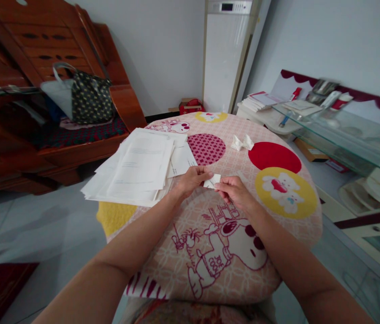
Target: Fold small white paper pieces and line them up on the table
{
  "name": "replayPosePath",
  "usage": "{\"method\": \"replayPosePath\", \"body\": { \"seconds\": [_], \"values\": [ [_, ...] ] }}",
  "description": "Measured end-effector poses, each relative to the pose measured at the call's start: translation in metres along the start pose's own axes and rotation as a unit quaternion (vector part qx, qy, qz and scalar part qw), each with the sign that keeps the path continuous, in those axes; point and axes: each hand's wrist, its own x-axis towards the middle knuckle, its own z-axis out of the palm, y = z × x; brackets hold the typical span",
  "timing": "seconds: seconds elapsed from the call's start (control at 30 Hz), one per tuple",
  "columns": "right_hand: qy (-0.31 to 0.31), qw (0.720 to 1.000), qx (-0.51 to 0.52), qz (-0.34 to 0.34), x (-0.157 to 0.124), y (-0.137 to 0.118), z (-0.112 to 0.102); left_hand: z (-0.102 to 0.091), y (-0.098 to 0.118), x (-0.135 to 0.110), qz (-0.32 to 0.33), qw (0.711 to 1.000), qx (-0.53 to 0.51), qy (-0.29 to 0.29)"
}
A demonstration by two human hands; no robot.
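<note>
A small folded piece of white paper (212, 181) is held just over the round table, between my two hands. Its left side is pinched by my left hand (194, 180), thumb on top. On its right edge the fingers of my right hand (232, 189) are closed; some of them are hidden below. Two small folded paper pieces (242, 143) stand further back on the table. Left of my hands lies a loose stack of printed white sheets (139, 164), close to my left wrist.
The round table wears a patterned cloth (223, 279) with cartoon figures. A wooden bench (125, 103) with bags (91, 96) stands at the left. To the right is a glass-topped cabinet (345, 130) with papers and cups. A white upright appliance (225, 58) fills the back corner.
</note>
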Motion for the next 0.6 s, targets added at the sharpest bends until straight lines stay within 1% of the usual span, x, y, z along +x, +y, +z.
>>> {"method": "replayPosePath", "body": {
  "seconds": [0.1, 0.17, 0.23, 0.27, 0.33, 0.43, 0.53, 0.6],
  "values": [
    [-0.038, 0.999, 0.001, 0.017, 0.001, 0.002, -0.003, -0.004, -0.001, 0.001, 0.000, 0.999, 0.028, -0.015],
    [-0.037, 0.999, 0.006, 0.020, 0.002, 0.003, -0.006, -0.006, -0.002, 0.002, -0.006, 0.997, 0.064, -0.043],
    [-0.019, 1.000, 0.002, 0.020, 0.004, 0.003, -0.010, -0.006, -0.004, 0.003, -0.013, 0.992, 0.106, -0.066],
    [-0.008, 1.000, -0.003, 0.021, 0.006, 0.003, -0.011, -0.005, -0.005, 0.004, -0.010, 0.990, 0.125, -0.069],
    [0.021, 0.999, -0.019, 0.030, 0.008, 0.004, -0.014, -0.004, -0.009, 0.007, 0.014, 0.987, 0.153, -0.057],
    [0.081, 0.994, -0.048, 0.048, 0.010, 0.007, -0.015, -0.004, -0.014, 0.010, 0.067, 0.982, 0.174, -0.032],
    [0.122, 0.983, -0.131, 0.048, 0.012, 0.011, -0.015, -0.004, -0.018, 0.010, 0.087, 0.973, 0.213, -0.033],
    [0.139, 0.969, -0.204, 0.013, 0.013, 0.014, -0.016, -0.003, -0.018, 0.008, 0.101, 0.960, 0.258, -0.023]
  ]
}}
